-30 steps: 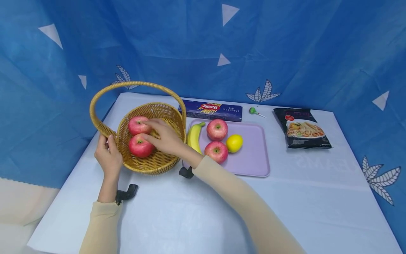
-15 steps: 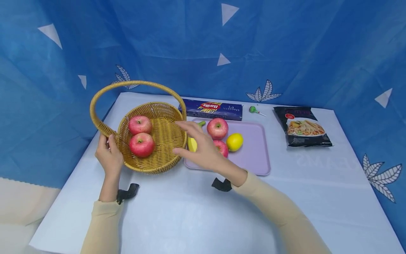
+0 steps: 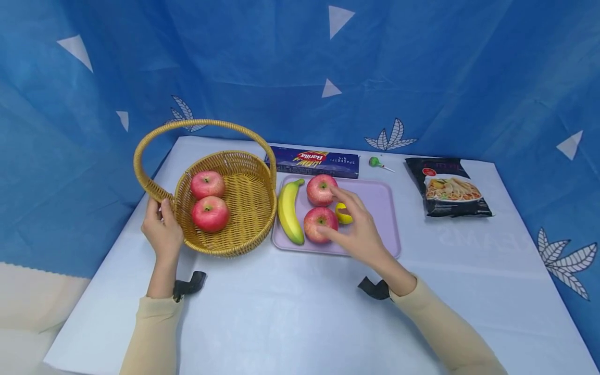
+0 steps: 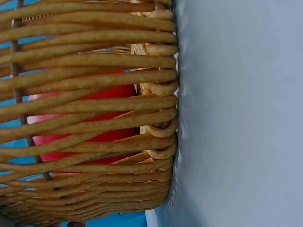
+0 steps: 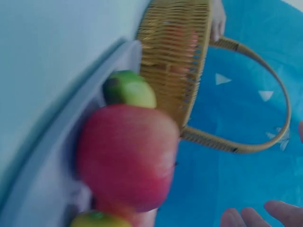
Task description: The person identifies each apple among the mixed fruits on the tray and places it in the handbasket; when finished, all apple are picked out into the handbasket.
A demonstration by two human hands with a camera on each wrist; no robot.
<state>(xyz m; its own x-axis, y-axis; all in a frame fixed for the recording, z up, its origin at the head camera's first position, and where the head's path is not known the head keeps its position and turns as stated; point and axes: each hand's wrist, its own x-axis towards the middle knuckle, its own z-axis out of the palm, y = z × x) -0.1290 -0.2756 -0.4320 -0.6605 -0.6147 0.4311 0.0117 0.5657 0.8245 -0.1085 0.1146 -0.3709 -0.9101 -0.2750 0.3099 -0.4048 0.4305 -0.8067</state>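
My left hand (image 3: pixel 163 229) grips the wicker basket (image 3: pixel 248 208) at its left side, where the arched handle meets the rim. Two red apples (image 3: pixel 210 214) lie inside, against the basket's left wall; red shows through the weave in the left wrist view. Over the lilac tray (image 3: pixel 377 208) hovers my right hand (image 3: pixel 361 234), thumb and fingers spread, holding nothing. Close to its fingertips are two more apples (image 3: pixel 319 225) and a lemon (image 3: pixel 343 213), partly hidden by the fingers. A banana (image 3: pixel 289 212) lies along the tray's left side. One apple (image 5: pixel 128 156) looms large in the right wrist view.
Behind the tray lies a blue spaghetti box (image 3: pixel 314 162), with a green lollipop (image 3: pixel 375 162) to its right. A black noodle packet (image 3: pixel 450 188) lies farther right on the white table (image 3: pixel 281 312). Blue cloth (image 3: pixel 281 78) hangs behind.
My right hand has left the apples in the basket, empty, and moved right across the banana to the tray's apples and lemon. The left hand and basket stay put.
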